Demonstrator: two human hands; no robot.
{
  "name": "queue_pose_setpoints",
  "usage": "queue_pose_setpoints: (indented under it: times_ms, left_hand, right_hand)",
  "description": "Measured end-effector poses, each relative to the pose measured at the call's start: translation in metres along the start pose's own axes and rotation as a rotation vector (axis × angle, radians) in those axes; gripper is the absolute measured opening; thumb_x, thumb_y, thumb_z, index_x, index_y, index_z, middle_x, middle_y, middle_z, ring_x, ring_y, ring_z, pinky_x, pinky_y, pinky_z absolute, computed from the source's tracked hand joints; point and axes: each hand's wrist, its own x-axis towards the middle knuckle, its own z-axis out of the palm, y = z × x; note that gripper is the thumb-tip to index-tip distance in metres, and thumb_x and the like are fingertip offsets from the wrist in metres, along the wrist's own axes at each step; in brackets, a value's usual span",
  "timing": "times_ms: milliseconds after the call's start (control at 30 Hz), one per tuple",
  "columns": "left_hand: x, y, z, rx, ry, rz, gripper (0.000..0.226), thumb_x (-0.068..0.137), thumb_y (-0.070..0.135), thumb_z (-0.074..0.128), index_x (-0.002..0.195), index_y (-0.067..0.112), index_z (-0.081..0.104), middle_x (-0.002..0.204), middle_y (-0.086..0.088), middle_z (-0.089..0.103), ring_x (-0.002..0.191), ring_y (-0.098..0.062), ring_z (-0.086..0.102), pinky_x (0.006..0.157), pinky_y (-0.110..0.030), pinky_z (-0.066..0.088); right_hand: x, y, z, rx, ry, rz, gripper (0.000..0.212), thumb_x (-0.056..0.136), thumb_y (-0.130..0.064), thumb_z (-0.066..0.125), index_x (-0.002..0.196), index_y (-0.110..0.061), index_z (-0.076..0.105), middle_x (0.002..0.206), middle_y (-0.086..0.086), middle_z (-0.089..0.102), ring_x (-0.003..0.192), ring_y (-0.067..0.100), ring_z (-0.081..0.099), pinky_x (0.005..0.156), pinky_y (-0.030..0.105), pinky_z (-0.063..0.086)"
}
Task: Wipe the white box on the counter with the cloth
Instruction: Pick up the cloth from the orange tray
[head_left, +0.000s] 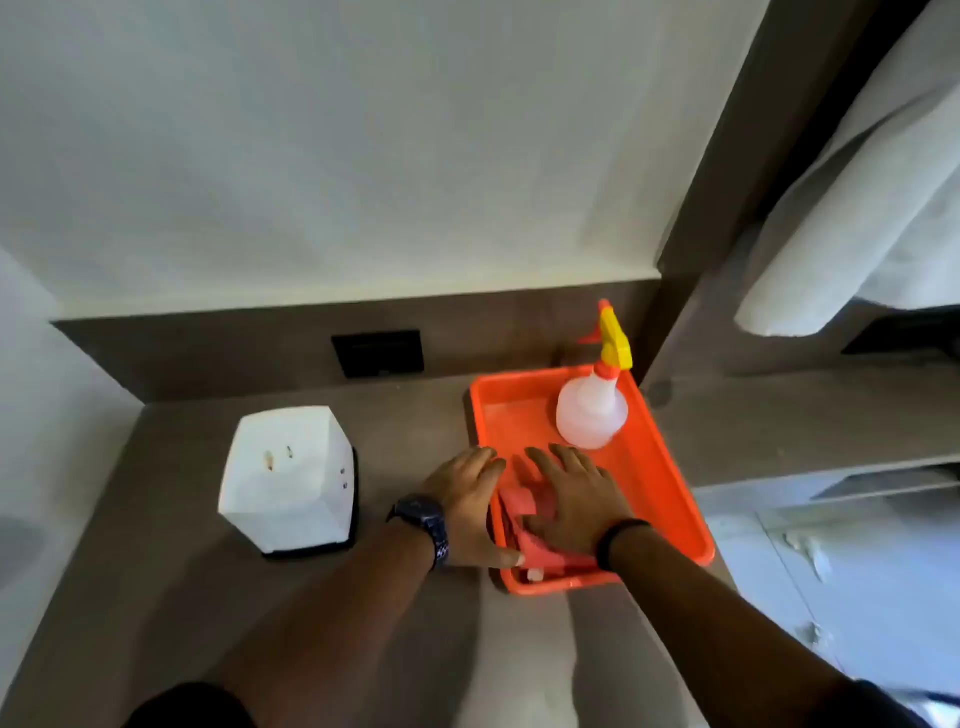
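both hands reach into the shallow orange plastic tray on the grey bench: left hand and right hand, fingers spread, apparently gathering the crumpled pink cloth. the white box, left, unwiped; wiping not begun.

the pink cloth in the orange tray is mostly covered by the right hand; only crumpled folds show. the left hand hides part of the tray's near-left rim. the white towel is cut off by the right edge. small marks on the white box are too blurred to read.
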Motion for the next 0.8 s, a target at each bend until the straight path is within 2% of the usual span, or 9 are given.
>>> queue_pose_setpoints:
  times_ms: [33,167,267,333,433,567,700,800]
  left_hand:
    - [0.003,-0.001,0.008,0.014,-0.037,0.021,0.121,0.051,0.082,0.063,0.140,0.008,0.028,0.149,-0.011,0.027,0.136,-0.026,0.020,0.112,-0.036,0.020]
    - [0.011,-0.006,0.022,0.064,0.021,0.041,0.136,0.040,0.094,0.054,0.141,0.007,0.025,0.151,-0.011,0.024,0.139,-0.025,0.011,0.115,-0.039,0.015]
    - [0.011,-0.009,0.024,0.056,-0.018,0.031,0.144,0.037,0.099,0.046,0.145,0.009,0.014,0.155,-0.010,0.016,0.141,-0.022,0.005,0.114,-0.039,0.010]
    - [0.012,-0.010,0.023,0.056,-0.047,0.025,0.145,0.036,0.099,0.044,0.146,0.011,0.009,0.156,-0.009,0.012,0.141,-0.021,0.002,0.115,-0.041,0.010]
    - [0.012,-0.009,0.021,0.076,-0.066,0.039,0.145,0.039,0.098,0.045,0.147,0.009,0.006,0.157,-0.011,0.010,0.142,-0.023,0.002,0.116,-0.042,0.009]
    - [0.012,-0.009,0.021,0.081,-0.054,0.038,0.142,0.044,0.097,0.048,0.146,0.008,0.008,0.157,-0.011,0.013,0.141,-0.024,0.005,0.116,-0.043,0.011]
    - [0.011,-0.008,0.013,0.071,-0.084,0.022,0.141,0.045,0.092,0.060,0.147,0.009,0.006,0.158,-0.012,0.009,0.141,-0.026,0.008,0.113,-0.042,0.009]
    - [0.009,-0.017,-0.023,0.046,-0.067,0.027,0.142,0.043,0.092,0.060,0.148,0.017,0.001,0.159,-0.010,0.000,0.142,-0.026,0.003,0.113,-0.043,0.002]
  right_hand:
    - [0.003,0.003,0.007,-0.021,-0.049,-0.010,0.090,0.072,-0.061,0.061,0.149,-0.033,0.024,0.158,0.010,0.033,0.145,0.033,0.030,0.113,0.052,0.035]
    - [0.008,0.008,0.014,-0.019,-0.092,-0.007,0.089,0.065,-0.069,0.059,0.144,-0.041,0.031,0.157,0.007,0.035,0.144,0.033,0.029,0.111,0.054,0.033]
    - [0.010,0.007,0.011,-0.083,-0.094,-0.029,0.088,0.057,-0.079,0.054,0.137,-0.046,0.039,0.148,0.006,0.041,0.134,0.034,0.035,0.104,0.052,0.037]
    - [0.010,0.006,0.010,-0.146,-0.158,-0.028,0.090,0.055,-0.081,0.054,0.137,-0.047,0.036,0.141,0.006,0.045,0.127,0.034,0.041,0.098,0.052,0.042]
    - [0.009,0.000,0.016,-0.158,-0.246,0.020,0.090,0.059,-0.073,0.064,0.139,-0.045,0.032,0.138,0.008,0.044,0.125,0.036,0.041,0.095,0.053,0.046]
    - [0.013,-0.008,0.022,-0.123,-0.196,0.057,0.080,0.067,-0.059,0.070,0.138,-0.039,0.038,0.136,0.010,0.044,0.123,0.039,0.041,0.093,0.056,0.048]
    - [0.012,-0.011,0.025,0.036,-0.080,0.135,0.065,0.078,-0.041,0.068,0.137,-0.032,0.042,0.129,0.013,0.051,0.118,0.040,0.045,0.093,0.054,0.048]
    - [0.015,-0.016,0.009,0.320,0.099,0.179,0.062,0.078,-0.028,0.070,0.135,-0.021,0.047,0.121,0.019,0.057,0.110,0.042,0.053,0.096,0.047,0.044]
